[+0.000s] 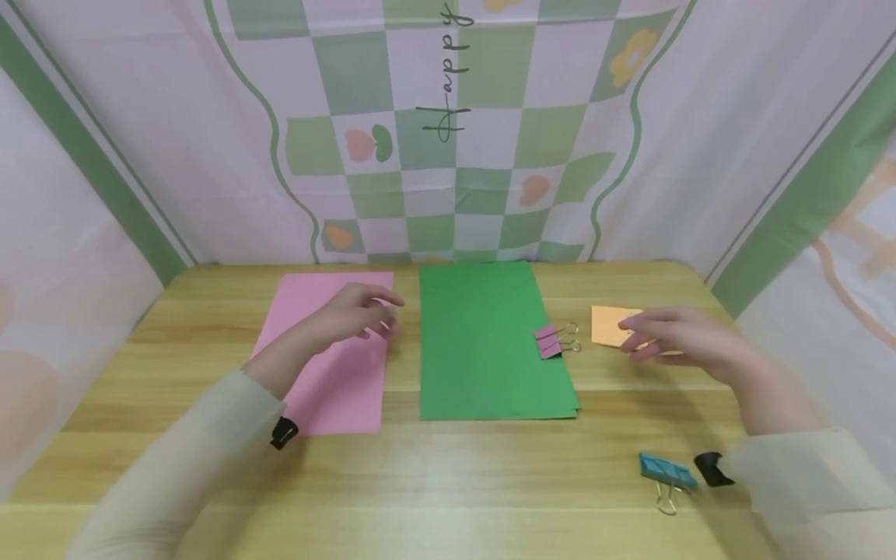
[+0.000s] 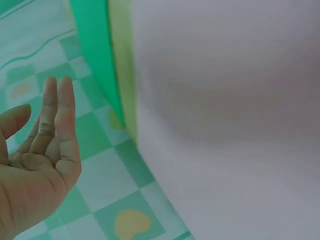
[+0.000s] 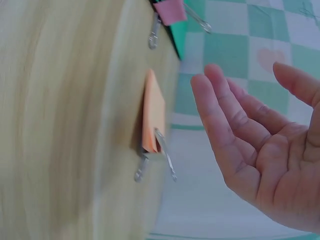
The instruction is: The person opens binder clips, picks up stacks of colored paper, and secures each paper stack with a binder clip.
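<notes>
My left hand (image 1: 350, 315) hovers over a pink sheet of paper (image 1: 339, 400), its fingers loosely bent and holding nothing. In the left wrist view that sheet looks pale and fills the right side. My right hand (image 1: 682, 340) hangs above an orange pad of paper (image 1: 605, 325), partly covering it, with no object in its relaxed fingers. The right wrist view shows a gap between hand and pad, and the wire handles of a binder clip (image 3: 166, 156) at the pad's end. Between the hands lie green sheets (image 1: 483, 334), gripped at their right edge by a pink binder clip (image 1: 549, 342).
A teal binder clip (image 1: 666, 470) lies on the wooden table (image 1: 476, 482) at the front right, near my right sleeve. A checked curtain (image 1: 483, 140) hangs along the table's back edge, and white-and-green cloth hangs at both sides.
</notes>
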### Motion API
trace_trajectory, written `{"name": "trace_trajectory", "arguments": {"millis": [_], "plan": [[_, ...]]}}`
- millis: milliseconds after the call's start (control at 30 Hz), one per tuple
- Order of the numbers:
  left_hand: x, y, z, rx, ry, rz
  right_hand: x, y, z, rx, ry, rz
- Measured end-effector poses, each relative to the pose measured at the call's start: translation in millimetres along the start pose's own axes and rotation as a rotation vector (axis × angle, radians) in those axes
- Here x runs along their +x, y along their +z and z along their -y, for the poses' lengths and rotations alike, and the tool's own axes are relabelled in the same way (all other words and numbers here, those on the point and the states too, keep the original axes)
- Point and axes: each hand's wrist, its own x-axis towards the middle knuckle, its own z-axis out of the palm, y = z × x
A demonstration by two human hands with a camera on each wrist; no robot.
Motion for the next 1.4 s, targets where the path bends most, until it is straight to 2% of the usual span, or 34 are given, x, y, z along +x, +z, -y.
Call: {"name": "trace_trajectory", "arguments": {"millis": [133,267,533,600,700,867,1033,1200,1400], "plan": [[-14.0,-3.6,-6.3,-0.007,0.038,0.009,-11.7,-5.9,-0.2,-0.033,-0.034,-0.058],[-26.0,-8.6,-6.5,0.035,0.09,0.01,-23.9,-10.1,0.9,-0.06,-0.067,-0.118],[-45.9,-25.4,8.4,0.131,0.195,-0.043,-41.9,-12.2,-5.5,-0.104,-0.145,-0.19],[-51.6,-29.7,14.1,0.176,0.232,-0.051,-45.6,-12.1,-9.2,-0.086,-0.167,-0.208],[-62.9,-35.3,22.3,0.311,0.273,-0.037,-51.2,-12.5,-15.3,-0.059,-0.194,-0.243],[-86.4,-41.2,34.4,0.565,0.239,0.011,-58.6,-12.9,-26.2,-0.048,-0.231,-0.279],[-99.3,-42.9,51.3,0.703,0.231,-0.004,-65.2,-7.3,-38.9,-0.067,-0.268,-0.309],[-107.0,-44.4,71.8,0.791,0.234,-0.034,-71.2,1.8,-50.1,-0.125,-0.303,-0.317],[-112.8,-43.2,82.5,0.789,0.174,-0.035,-76.9,10.1,-58.5,-0.172,-0.216,-0.284]]}}
